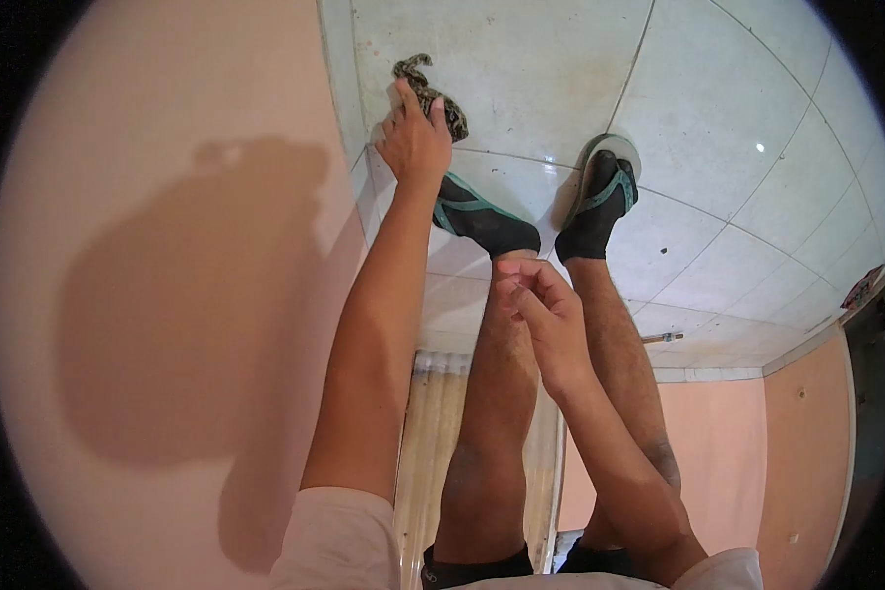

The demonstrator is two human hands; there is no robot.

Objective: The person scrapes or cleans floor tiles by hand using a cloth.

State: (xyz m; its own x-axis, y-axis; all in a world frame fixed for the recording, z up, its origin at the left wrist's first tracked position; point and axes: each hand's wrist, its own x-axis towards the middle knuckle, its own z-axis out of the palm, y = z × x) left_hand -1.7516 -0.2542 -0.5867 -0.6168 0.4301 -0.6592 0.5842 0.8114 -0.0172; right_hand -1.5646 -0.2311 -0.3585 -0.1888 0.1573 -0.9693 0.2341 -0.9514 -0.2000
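My left hand (418, 146) reaches down to the tiled floor beside the wall. Its fingers press onto a crumpled dark patterned cloth (452, 116), which lies partly under the fingers and partly beyond them. In front of my shin hovers my right hand (546, 310), away from the floor, with its fingers curled in toward the thumb. Nothing shows between those fingers. My feet are in black socks and green-strapped flip-flops; the left flip-flop (477, 205) is just below the cloth, and the right flip-flop (610, 177) stands apart from it.
A pink wall (197, 108) with my shadow on it runs along the left, with a pale tile skirting (349, 88) at its foot. Pale floor tiles (718, 108) spread to the right, with small dark specks. A pale curtain-like panel (428, 423) is behind my legs.
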